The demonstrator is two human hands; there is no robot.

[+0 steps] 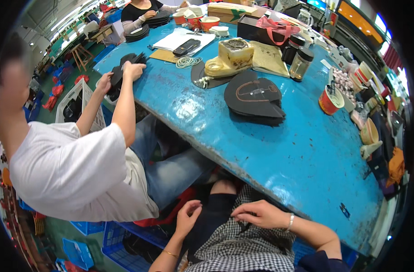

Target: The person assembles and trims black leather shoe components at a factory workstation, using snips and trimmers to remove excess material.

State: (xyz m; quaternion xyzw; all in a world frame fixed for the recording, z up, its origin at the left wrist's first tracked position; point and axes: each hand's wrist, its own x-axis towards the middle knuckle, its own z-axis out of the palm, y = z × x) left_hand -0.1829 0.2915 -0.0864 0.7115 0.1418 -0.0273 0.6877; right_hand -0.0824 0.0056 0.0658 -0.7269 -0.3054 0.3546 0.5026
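My left hand (187, 218) hovers over the dark cloth on my lap, its fingers loosely bent and apart, with nothing seen in it. My right hand (262, 214) is just above the black-and-white checked apron (243, 247), near the table edge. Its fingers stretch leftward, slightly bent, and no object shows in them. Both hands are below the blue table (279, 158). On the table, away from my hands, lies a stack of black shoe-upper pieces (254, 97) with a brown stitched outline on top.
A co-worker in a grey shirt (75, 167) sits at my left, holding black pieces (125, 68). A yellowed shoe-shaped block (232, 56), a jar (301, 63) and a red paper bowl (330, 100) stand on the table. Blue crates (114, 242) sit on the floor.
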